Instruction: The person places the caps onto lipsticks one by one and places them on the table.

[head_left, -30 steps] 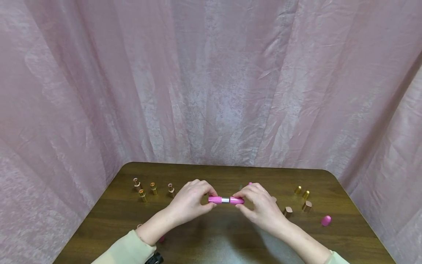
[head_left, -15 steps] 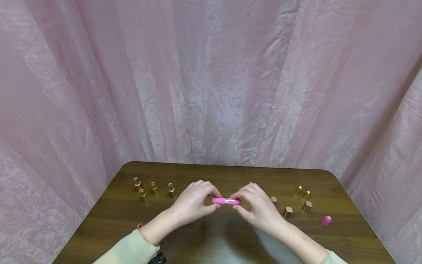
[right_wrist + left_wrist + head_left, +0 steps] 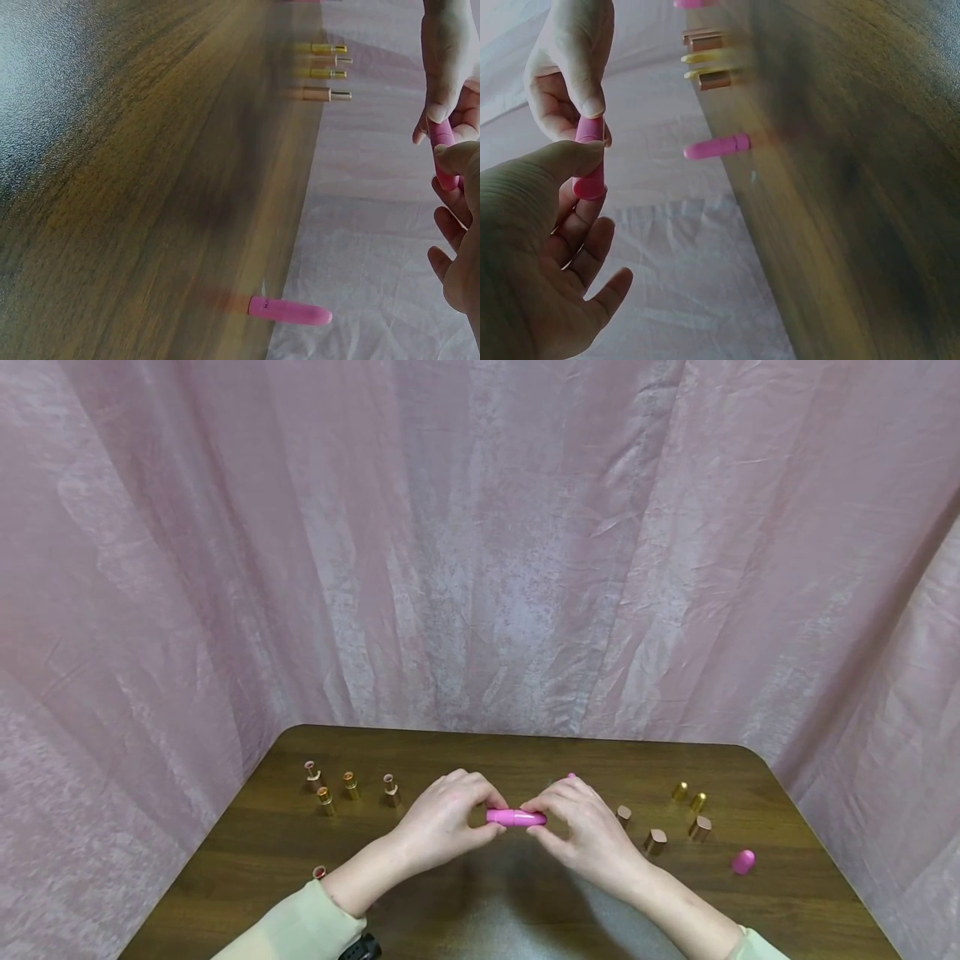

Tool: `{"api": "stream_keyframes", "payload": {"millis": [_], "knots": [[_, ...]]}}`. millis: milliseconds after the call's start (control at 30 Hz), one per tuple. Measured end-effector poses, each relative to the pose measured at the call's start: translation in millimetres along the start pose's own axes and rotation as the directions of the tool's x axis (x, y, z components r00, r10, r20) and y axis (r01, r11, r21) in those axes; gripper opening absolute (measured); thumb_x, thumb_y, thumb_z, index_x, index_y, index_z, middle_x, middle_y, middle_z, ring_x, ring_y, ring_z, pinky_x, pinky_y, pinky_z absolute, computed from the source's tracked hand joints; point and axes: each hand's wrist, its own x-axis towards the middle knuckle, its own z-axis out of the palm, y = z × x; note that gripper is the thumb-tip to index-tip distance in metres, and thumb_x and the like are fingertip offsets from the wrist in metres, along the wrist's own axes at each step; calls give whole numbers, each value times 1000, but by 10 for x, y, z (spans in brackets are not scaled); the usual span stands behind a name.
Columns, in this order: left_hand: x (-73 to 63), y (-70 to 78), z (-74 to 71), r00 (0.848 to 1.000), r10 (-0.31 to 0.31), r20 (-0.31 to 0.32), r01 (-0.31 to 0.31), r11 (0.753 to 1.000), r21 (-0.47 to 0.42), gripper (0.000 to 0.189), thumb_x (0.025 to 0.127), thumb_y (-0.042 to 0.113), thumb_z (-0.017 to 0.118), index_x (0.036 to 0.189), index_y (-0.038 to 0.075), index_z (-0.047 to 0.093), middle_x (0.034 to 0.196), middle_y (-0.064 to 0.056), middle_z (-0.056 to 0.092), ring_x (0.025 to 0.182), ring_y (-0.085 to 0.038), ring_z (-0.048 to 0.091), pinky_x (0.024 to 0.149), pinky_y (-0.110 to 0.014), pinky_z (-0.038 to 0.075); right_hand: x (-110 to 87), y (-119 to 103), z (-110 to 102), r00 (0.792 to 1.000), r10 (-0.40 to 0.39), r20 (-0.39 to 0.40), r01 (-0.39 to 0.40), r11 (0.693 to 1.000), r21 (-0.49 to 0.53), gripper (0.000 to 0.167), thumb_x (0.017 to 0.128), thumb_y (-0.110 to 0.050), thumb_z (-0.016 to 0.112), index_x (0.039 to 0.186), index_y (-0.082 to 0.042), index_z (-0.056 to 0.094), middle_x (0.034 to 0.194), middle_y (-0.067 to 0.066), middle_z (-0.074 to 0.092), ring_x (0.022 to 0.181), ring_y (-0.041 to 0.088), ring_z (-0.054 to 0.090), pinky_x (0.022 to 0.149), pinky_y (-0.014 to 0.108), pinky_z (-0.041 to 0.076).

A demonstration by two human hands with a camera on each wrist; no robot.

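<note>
Over the middle of the table, a pink lipstick (image 3: 516, 817) lies level between both hands. My left hand (image 3: 446, 814) pinches its base at the left end with thumb and fingers. At the other end, my right hand (image 3: 588, 827) pinches the tapered cap (image 3: 441, 133). Cap and base meet, and no silver band shows between them. A second pink lipstick (image 3: 717, 146) stands upright on the table beyond the hands; in the head view it is mostly hidden behind the right hand.
Uncapped gold lipstick tubes (image 3: 351, 786) and rose-gold tubes (image 3: 391, 791) stand at left; another tube (image 3: 319, 872) is by the left wrist. At right stand gold caps (image 3: 680, 791), rose-gold caps (image 3: 656, 841) and a pink cap (image 3: 743, 862). A pink curtain (image 3: 495, 568) hangs behind the table.
The hands have come closer together. The pink cap has slid over the lipstick's silver band until it meets the base.
</note>
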Motion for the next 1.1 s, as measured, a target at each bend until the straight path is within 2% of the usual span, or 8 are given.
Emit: {"api": "stream_keyframes", "payload": {"millis": [333, 600, 967, 1100], "knots": [[19, 12, -8, 1000, 10, -11, -10, 1000, 10, 18, 81, 27, 86, 94, 28, 74, 92, 19, 63, 89, -6, 55, 79, -27, 48, -1, 4, 3, 1000, -22, -18, 22, 1000, -13, 32, 78, -10, 88, 105, -21, 74, 98, -14, 68, 94, 7, 62, 113, 47, 36], [26, 32, -21, 1000, 24, -4, -24, 1000, 16, 18, 81, 24, 86, 95, 28, 75, 92, 19, 64, 90, -5, 55, 80, -26, 48, -9, 17, 3, 998, -57, -28, 57, 998, 3, 30, 78, -10, 87, 105, -18, 75, 97, -11, 68, 93, 10, 61, 114, 33, 33], [28, 44, 7, 999, 38, -7, -38, 999, 15, 17, 80, 24, 85, 94, 27, 75, 91, 19, 64, 89, -5, 55, 80, -26, 48, -22, 22, 25, 997, -69, -41, 69, 998, 8, 32, 75, -6, 87, 104, -15, 76, 97, -9, 68, 94, 13, 59, 96, 27, 42], [36, 45, 27, 1000, 18, 13, -18, 999, 35, 16, 81, 25, 85, 93, 27, 74, 90, 19, 63, 88, -6, 55, 79, -26, 47, -26, 23, 32, 997, -72, -38, 73, 997, -1, 30, 77, -8, 87, 104, -14, 76, 97, -8, 68, 93, 13, 59, 93, 24, 42]]}}
